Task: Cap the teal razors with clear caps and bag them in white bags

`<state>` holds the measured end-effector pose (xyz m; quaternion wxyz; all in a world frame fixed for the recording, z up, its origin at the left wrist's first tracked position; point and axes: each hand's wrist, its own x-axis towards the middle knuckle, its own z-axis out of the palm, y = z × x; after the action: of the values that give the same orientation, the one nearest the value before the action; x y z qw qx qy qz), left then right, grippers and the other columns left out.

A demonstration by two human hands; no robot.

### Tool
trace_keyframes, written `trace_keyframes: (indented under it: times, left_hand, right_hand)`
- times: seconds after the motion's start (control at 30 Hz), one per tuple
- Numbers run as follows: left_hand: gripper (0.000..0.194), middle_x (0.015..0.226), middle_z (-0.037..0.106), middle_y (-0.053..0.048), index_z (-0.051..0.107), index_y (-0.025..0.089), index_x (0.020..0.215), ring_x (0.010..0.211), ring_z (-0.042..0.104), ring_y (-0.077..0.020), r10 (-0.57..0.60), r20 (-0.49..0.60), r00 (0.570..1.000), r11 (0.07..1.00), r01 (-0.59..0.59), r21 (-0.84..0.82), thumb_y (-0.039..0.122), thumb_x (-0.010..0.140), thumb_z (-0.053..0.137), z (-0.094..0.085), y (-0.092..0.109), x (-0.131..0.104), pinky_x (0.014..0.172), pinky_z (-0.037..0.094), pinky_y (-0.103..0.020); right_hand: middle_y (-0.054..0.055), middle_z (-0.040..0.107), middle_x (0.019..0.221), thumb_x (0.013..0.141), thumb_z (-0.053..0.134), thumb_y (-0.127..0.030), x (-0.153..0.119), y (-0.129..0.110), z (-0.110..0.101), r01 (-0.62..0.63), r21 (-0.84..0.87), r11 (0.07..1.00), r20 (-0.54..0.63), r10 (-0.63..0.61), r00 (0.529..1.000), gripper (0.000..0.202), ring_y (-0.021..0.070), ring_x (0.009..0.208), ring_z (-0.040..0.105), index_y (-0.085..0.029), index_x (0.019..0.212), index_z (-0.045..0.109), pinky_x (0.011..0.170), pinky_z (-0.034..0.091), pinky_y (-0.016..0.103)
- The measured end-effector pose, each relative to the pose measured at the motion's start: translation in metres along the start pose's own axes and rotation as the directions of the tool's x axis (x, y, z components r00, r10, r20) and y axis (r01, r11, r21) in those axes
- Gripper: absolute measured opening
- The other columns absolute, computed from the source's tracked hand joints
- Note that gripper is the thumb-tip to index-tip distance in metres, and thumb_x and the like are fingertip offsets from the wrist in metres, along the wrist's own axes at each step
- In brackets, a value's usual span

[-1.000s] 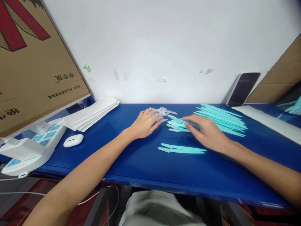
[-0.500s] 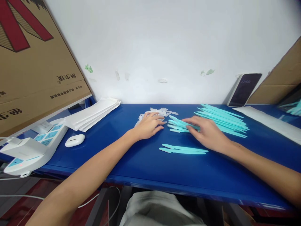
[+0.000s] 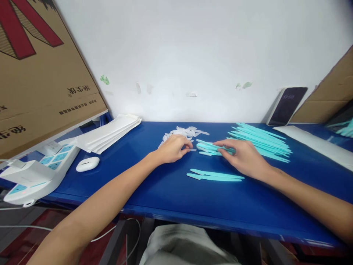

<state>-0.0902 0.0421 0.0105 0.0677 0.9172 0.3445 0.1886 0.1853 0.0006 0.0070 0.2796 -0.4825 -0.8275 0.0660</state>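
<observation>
My left hand (image 3: 175,148) is closed, thumb and fingertips pinched on a small translucent cap (image 3: 193,149) that sticks out to the right. Behind it lies a heap of such caps (image 3: 190,130), partly hidden by the hand. My right hand (image 3: 244,156) grips a turquoise eyebrow razor (image 3: 205,142) near its handle end, blade end to the left. Under that razor lies a small bunch of the same razors (image 3: 205,152). Nearer me, two razors (image 3: 215,177) lie side by side. A larger pile of razors (image 3: 261,141) spreads behind my right hand.
On the left are a stack of white packets (image 3: 110,133), a white earbud case (image 3: 87,164) and a power strip (image 3: 59,175) with chargers. A phone (image 3: 287,106) leans against the wall at right, near a white sheet (image 3: 317,143). Cardboard stands at both sides.
My left hand's fingers have gone from spread over the caps to pinched on one cap. The razor in my right hand has dipped slightly toward the small bunch.
</observation>
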Motion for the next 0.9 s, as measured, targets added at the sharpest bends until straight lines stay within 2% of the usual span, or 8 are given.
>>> trace_keyframes:
  times: [0.1,0.37,0.5,0.63,0.7,0.8,0.9]
  left_hand:
    - [0.01,0.091,0.075,-0.002,0.075,0.02,0.093,0.089,0.066,-0.0206,-0.03,0.041,0.999,1.0,0.03,0.008,0.018,0.093,0.065,-0.002,0.004,0.0,0.083,0.045,-0.032]
    - [0.01,0.093,0.074,-0.002,0.074,0.02,0.094,0.093,0.064,-0.022,-0.039,0.06,0.997,0.999,0.038,0.024,0.017,0.094,0.064,-0.004,0.009,-0.001,0.089,0.043,-0.035]
    - [0.009,0.097,0.072,-0.003,0.07,0.018,0.095,0.096,0.062,-0.0217,-0.014,-0.006,1.0,0.999,0.014,-0.034,0.018,0.096,0.061,-0.005,0.006,-0.002,0.089,0.043,-0.035]
    - [0.01,0.093,0.072,-0.003,0.07,0.018,0.092,0.087,0.062,-0.0188,-0.052,-0.096,0.994,0.979,0.031,-0.203,0.022,0.095,0.061,-0.002,0.01,-0.001,0.083,0.046,-0.032]
    - [0.012,0.091,0.071,-0.003,0.07,0.018,0.101,0.079,0.061,-0.0169,-0.108,-0.146,0.983,0.941,0.054,-0.333,0.026,0.093,0.065,0.002,0.015,0.0,0.077,0.047,-0.03]
    - [0.036,0.09,0.07,-0.002,0.062,0.019,0.126,0.072,0.059,-0.0147,-0.145,-0.224,0.964,0.875,0.019,-0.484,0.028,0.092,0.066,0.009,0.025,0.001,0.073,0.049,-0.028]
    - [0.048,0.097,0.07,-0.004,0.052,0.021,0.139,0.074,0.06,-0.015,-0.092,-0.265,0.96,0.898,-0.035,-0.439,0.032,0.094,0.064,0.008,0.029,-0.001,0.072,0.05,-0.028]
  right_hand:
    - [0.005,0.077,0.113,0.095,0.05,-0.032,-0.001,0.002,0.001,0.048,-0.012,0.999,0.023,-0.048,0.999,0.033,0.0237,0.088,0.074,-0.021,0.114,0.075,0.069,0.058,0.035]
    - [0.006,0.078,0.105,0.095,0.049,-0.028,-0.002,0.002,0.003,0.147,-0.109,0.983,0.027,-0.145,0.989,0.031,0.0222,0.083,0.073,-0.019,0.108,0.076,0.07,0.057,0.036]
    - [0.006,0.078,0.104,0.095,0.05,-0.028,-0.001,0.003,0.001,0.162,-0.104,0.981,0.017,-0.162,0.987,0.031,0.0223,0.084,0.074,-0.018,0.108,0.076,0.068,0.058,0.035]
    - [0.006,0.079,0.102,0.094,0.053,-0.025,-0.002,-0.001,0.0,0.177,-0.06,0.982,-0.046,-0.18,0.983,0.028,0.0213,0.084,0.074,-0.018,0.108,0.077,0.067,0.058,0.032]
    - [0.005,0.079,0.1,0.094,0.054,-0.024,-0.003,-0.006,0.0,0.195,-0.014,0.981,-0.09,-0.196,0.977,0.026,0.0198,0.08,0.074,-0.019,0.107,0.077,0.064,0.057,0.03]
    - [0.004,0.079,0.096,0.094,0.055,-0.023,-0.004,-0.014,0.0,0.207,0.066,0.976,-0.151,-0.195,0.969,0.024,0.0181,0.074,0.072,-0.02,0.106,0.076,0.058,0.055,0.028]
    - [0.004,0.079,0.096,0.094,0.057,-0.023,-0.004,-0.016,-0.002,0.207,0.083,0.975,-0.178,-0.19,0.966,0.022,0.0186,0.074,0.072,-0.02,0.105,0.076,0.059,0.055,0.028]
